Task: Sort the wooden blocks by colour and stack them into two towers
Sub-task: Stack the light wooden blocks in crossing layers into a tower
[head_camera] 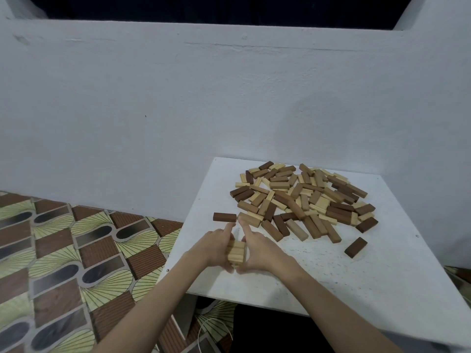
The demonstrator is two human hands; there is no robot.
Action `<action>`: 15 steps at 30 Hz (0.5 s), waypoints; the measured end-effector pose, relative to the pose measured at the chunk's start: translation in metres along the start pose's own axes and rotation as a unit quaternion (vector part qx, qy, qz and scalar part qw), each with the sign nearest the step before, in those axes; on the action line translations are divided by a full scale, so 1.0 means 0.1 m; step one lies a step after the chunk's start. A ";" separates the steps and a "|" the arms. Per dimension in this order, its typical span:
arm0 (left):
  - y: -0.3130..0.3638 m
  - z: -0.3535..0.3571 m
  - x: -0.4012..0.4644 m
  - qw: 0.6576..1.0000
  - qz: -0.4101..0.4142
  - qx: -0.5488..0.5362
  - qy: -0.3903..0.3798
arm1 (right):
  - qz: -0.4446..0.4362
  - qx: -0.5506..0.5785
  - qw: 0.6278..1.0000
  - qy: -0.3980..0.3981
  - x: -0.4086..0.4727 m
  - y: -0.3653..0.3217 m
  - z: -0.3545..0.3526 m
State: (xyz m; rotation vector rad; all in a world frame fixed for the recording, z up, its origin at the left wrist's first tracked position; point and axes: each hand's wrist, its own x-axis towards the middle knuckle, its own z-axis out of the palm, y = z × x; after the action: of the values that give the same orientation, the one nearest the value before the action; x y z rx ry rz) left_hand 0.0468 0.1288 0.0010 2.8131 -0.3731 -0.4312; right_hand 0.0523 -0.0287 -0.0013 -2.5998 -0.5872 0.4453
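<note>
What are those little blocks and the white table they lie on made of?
The blocks in the pile look like wood, unvarnished and matt: grain lines show on the pale stack squared between the left hand and right hand. The dark ones seem stained rather than painted. The table looks like a thin white-painted board, its surface speckled and worn; what lies under the paint cannot be told.

No text, label, brand, number or sign can be read anywhere here
</note>
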 end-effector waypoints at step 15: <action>0.02 0.01 0.01 0.999 -0.006 -0.039 -0.008 | 0.001 0.013 1.000 -0.005 0.02 -0.02 -0.01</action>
State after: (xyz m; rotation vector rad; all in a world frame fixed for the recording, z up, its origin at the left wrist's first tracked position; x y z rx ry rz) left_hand 0.0468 0.1262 0.0003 2.7389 -0.3365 -0.4603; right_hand 0.0539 -0.0261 0.0003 -2.5748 -0.5794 0.4636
